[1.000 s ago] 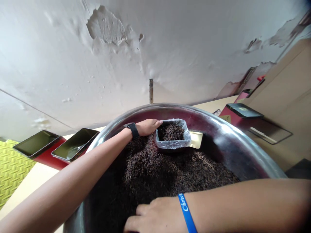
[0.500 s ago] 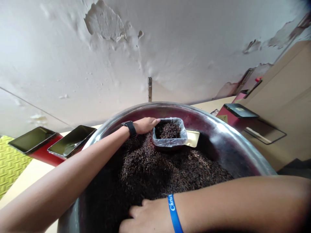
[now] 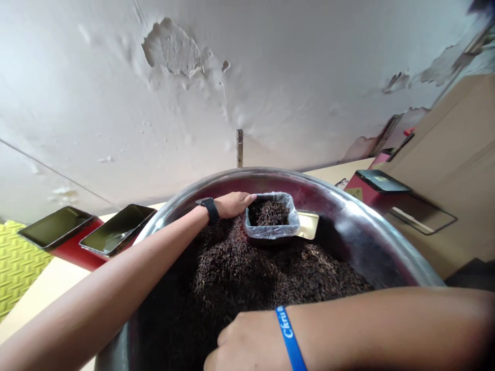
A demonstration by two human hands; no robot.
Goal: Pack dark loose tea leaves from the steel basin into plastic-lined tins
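A large round metal basin holds a heap of dark, loose dried leaves that look like tea. Near its far wall a tin lined with a clear plastic bag stands on the heap, with more of the leaves inside. My left hand, below a black wristband, grips the tin's left side, thumb at the rim. My right hand, wearing a blue wristband, is low over the near leaves at the bottom edge. Its fingers curl downward, closed; whatever is in them is hidden. A pale gold lid-like piece lies right of the tin.
Two open red tins stand left of the basin on a pale tabletop. To the right are a closed red tin and a cardboard box. Behind rises a peeling white wall.
My right hand has shifted slightly right, and its fingers, partly spread before, are now curled under. My left hand stays on the lined tin. The whole view has moved slightly.
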